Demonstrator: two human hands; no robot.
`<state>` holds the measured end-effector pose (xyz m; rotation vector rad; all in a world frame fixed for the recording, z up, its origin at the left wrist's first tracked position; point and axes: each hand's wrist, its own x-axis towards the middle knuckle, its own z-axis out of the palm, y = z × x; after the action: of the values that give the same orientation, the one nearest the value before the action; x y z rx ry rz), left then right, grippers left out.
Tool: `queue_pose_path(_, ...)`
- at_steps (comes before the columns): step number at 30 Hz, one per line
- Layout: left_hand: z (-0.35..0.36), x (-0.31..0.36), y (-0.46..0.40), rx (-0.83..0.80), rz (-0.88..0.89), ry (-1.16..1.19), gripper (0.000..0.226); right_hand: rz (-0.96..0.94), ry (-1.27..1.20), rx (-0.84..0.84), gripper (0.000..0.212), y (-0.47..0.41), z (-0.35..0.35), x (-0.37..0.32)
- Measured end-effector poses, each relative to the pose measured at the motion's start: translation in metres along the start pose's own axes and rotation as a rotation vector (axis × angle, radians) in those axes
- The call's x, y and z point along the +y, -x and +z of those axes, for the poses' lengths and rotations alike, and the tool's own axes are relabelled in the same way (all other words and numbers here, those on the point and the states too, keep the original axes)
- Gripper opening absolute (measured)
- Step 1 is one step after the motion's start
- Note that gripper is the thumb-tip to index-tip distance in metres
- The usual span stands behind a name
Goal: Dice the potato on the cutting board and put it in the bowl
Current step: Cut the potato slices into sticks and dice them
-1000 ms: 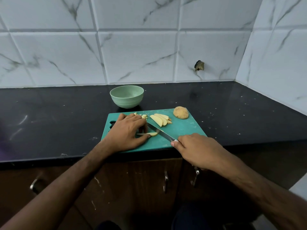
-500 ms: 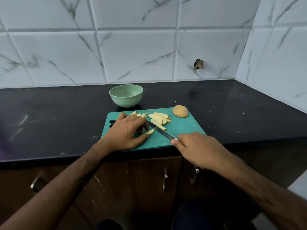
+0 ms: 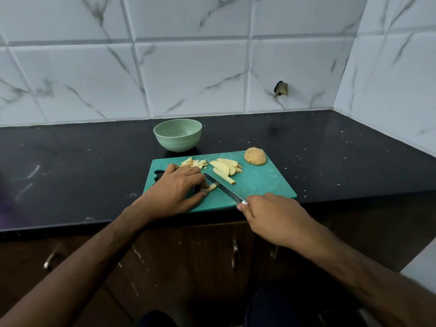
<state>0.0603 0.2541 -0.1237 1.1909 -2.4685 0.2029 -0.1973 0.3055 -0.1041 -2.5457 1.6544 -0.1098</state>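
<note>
Head view: black stone counter (image 3: pixel 70 166) under white marble-veined wall tiles (image 3: pixel 188 74), with a teal plastic cutting board (image 3: pixel 264 185) at the front edge. Behind the board, a pale green ribbed bowl (image 3: pixel 178 135), apparently holding nothing yet. On the board: a small heap of diced potato bits (image 3: pixel 194 162), a fan of pale potato slices (image 3: pixel 225 168), and an uncut brown-skinned potato half (image 3: pixel 254 156) at the far right corner. Left hand (image 3: pixel 179 190) curled over a potato strip (image 3: pixel 211 188), pinning it down. Right hand (image 3: pixel 276 215) wrapped around the handle of a steel kitchen knife (image 3: pixel 224 189), blade laid across that strip.

Best done with short, even crosswise cuts, left fingertips tucked back from the edge, tip kept on the board.

No brand, label or writing legible anywhere.
</note>
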Motion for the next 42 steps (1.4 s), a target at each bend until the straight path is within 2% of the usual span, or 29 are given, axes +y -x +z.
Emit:
queue_pose_path(9, 0.001, 0.004, 0.006, 0.029, -0.051, 0.033, 0.036, -0.047, 0.153, 0.066, 0.037, 0.001, 0.001, -0.003)
queue_pose_path(12, -0.001, 0.004, 0.007, 0.044, -0.066, 0.076, 0.039, -0.018, 0.077, -0.017, 0.036, 0.001, -0.007, 0.001)
queue_pose_path(16, -0.002, 0.005, 0.008, 0.036, -0.073, 0.091, 0.029, 0.018, 0.041, -0.129, 0.041, -0.001, -0.025, 0.013)
queue_pose_path(21, -0.002, 0.006, 0.008, 0.062, -0.061, 0.083, 0.024, 0.017, 0.055, -0.061, 0.044, 0.003, -0.035, 0.014)
queue_pose_path(25, -0.002, 0.004, 0.008, 0.046, -0.071, 0.096, 0.026, -0.01, 0.08, -0.081, 0.043, 0.009, -0.028, 0.011)
queue_pose_path(31, -0.002, 0.005, 0.01, 0.046, -0.063, 0.073, 0.018, -0.047, 0.095, -0.028, 0.034, 0.009, -0.008, -0.004)
queue_pose_path(38, -0.006, 0.004, 0.015, 0.025, -0.108, 0.162, 0.036, -0.008, 0.01, -0.025, 0.041, -0.006, -0.019, -0.002)
queue_pose_path(42, -0.007, 0.002, 0.015, 0.034, -0.13, 0.194, 0.037, -0.021, 0.04, -0.023, 0.042, 0.004, -0.022, 0.0)
